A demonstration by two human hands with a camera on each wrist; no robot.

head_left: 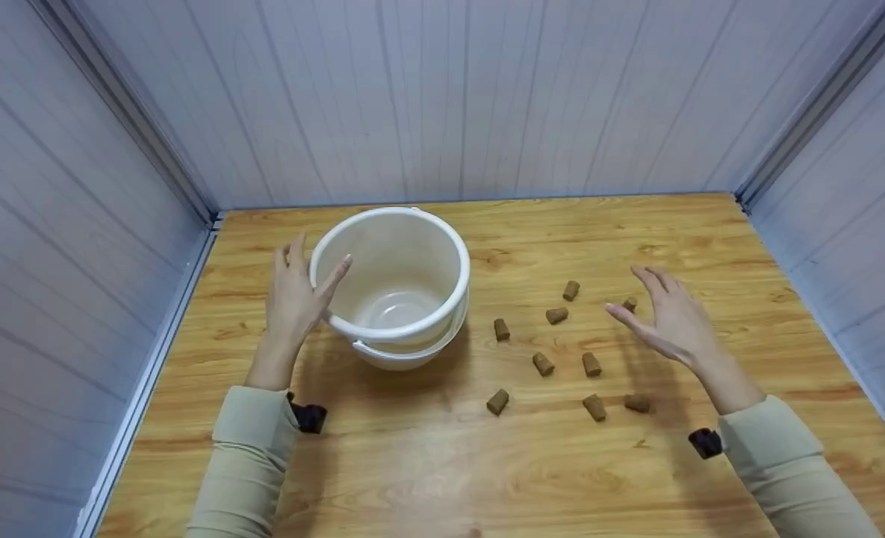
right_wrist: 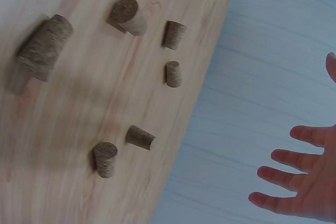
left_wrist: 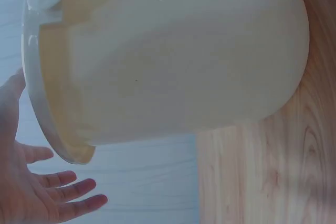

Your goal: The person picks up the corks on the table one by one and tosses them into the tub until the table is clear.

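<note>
A white plastic bucket (head_left: 388,329) stands upright on the left part of the table, its inside bare and its handle hanging down at the near side. My left hand (head_left: 290,302) is at the bucket's left rim, the thumb over the rim and the other fingers outside, spread and fairly straight. The left wrist view shows these fingers beside the bucket's wall (left_wrist: 184,66), not curled round it. Several brown corks (head_left: 543,364) lie scattered right of the bucket. Over the rightmost ones hovers my right hand (head_left: 674,321), fingers spread, holding nothing; one cork (head_left: 629,304) shows just beyond its thumb.
The wood-grain table (head_left: 427,478) is bounded by pale panel walls (head_left: 442,97) at the back and both sides. Metal strips (head_left: 151,373) run along the wall edges. Each sleeve cuff has a small black wrist camera (head_left: 705,443) beside it.
</note>
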